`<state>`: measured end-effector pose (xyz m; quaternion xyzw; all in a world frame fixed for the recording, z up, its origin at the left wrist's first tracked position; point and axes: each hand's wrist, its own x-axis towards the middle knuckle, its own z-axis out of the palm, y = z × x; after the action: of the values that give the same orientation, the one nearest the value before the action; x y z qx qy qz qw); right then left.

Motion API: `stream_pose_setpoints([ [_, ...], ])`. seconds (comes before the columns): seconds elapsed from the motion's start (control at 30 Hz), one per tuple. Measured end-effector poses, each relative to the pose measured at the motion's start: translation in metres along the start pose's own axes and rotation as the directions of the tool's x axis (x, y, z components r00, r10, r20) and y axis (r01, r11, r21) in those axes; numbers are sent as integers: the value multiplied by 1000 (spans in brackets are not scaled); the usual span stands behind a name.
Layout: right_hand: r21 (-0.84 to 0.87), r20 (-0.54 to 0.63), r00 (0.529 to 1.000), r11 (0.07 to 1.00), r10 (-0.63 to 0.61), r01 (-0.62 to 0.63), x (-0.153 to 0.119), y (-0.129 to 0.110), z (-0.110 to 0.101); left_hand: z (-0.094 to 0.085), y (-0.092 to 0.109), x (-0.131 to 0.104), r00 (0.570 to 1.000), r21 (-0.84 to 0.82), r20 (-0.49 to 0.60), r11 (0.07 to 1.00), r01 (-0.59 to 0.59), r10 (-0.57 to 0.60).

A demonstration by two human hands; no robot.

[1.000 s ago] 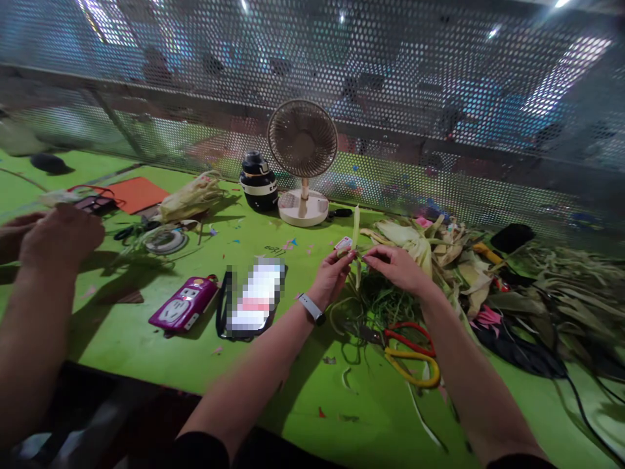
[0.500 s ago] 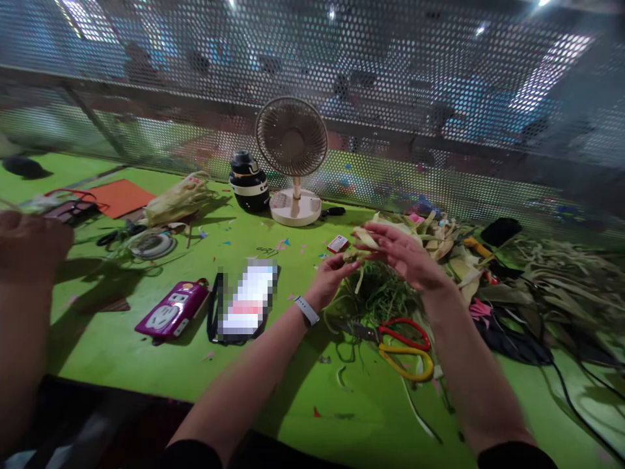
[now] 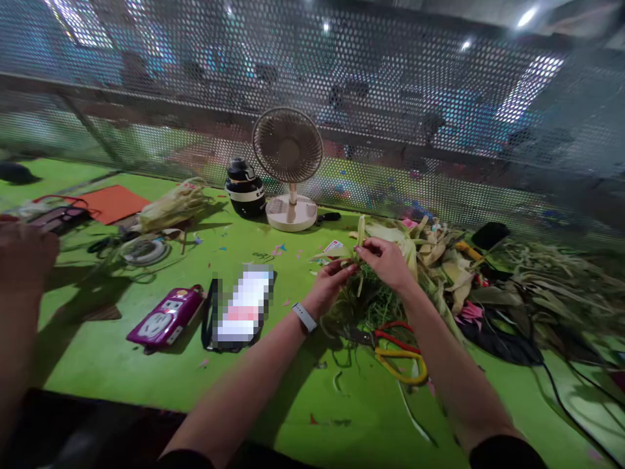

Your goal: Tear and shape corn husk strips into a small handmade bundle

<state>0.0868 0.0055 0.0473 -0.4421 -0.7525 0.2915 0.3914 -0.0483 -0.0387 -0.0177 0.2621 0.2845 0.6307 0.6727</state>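
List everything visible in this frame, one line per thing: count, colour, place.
leaf strip: one, pale yellow-green, pinched between both hands
leaf pile: one heap, pale green and tan, right of the hands
green shreds: one tangle, green, under the hands
scissors: one pair, red and yellow handles, near the right forearm
fan: one, beige, at the mesh wall
flask: one, black and white, left of the fan
power strip: one, magenta, on the table
table: one, bright green
orange sheet: one, far left
co-worker's hand: one, left edge, blurred
left hand: one, wristband on its wrist
right hand: one, above the shreds
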Motion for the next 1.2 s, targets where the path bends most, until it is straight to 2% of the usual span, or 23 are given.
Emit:
stream_pose_setpoints([
  [0.13,52,71,980,982,-186,182,-1,-1,-4,-5,0,4,1000,-50,-30,999,-6,5],
  [0.23,71,220,907,933,-359,352,-2,-3,-10,-7,1,6,998,-82,-58,996,-17,12],
  [0.3,85,236,880,911,-412,403,-3,-4,-11,-7,2,7,998,-91,-67,996,-5,-2],
  [0.4,87,134,914,923,-384,375,-2,-4,-5,-4,3,5,997,-93,-76,995,17,-24],
  [0.5,142,33,962,954,-270,263,-3,-2,4,-2,3,3,997,-115,-66,993,34,-41],
  [0.57,156,-27,978,966,-206,208,-3,-1,9,-1,3,2,998,-146,-56,989,31,-40],
  [0.67,35,-123,965,971,-232,238,-4,1,13,0,2,2,998,-178,-48,983,39,-48],
  [0.77,-165,-201,926,942,-321,291,-4,1,15,0,0,3,997,-191,-41,980,52,-61],
  [0.83,-273,-246,905,920,-348,280,-5,0,16,0,-1,3,998,-193,-39,980,48,-57],
  [1.03,-209,-185,964,966,-191,151,-8,-2,18,2,0,-1,998,-191,-5,980,53,-55],
  [1.2,-237,-196,946,949,-258,209,-8,0,21,2,2,-3,999,-206,2,978,33,-33],
])
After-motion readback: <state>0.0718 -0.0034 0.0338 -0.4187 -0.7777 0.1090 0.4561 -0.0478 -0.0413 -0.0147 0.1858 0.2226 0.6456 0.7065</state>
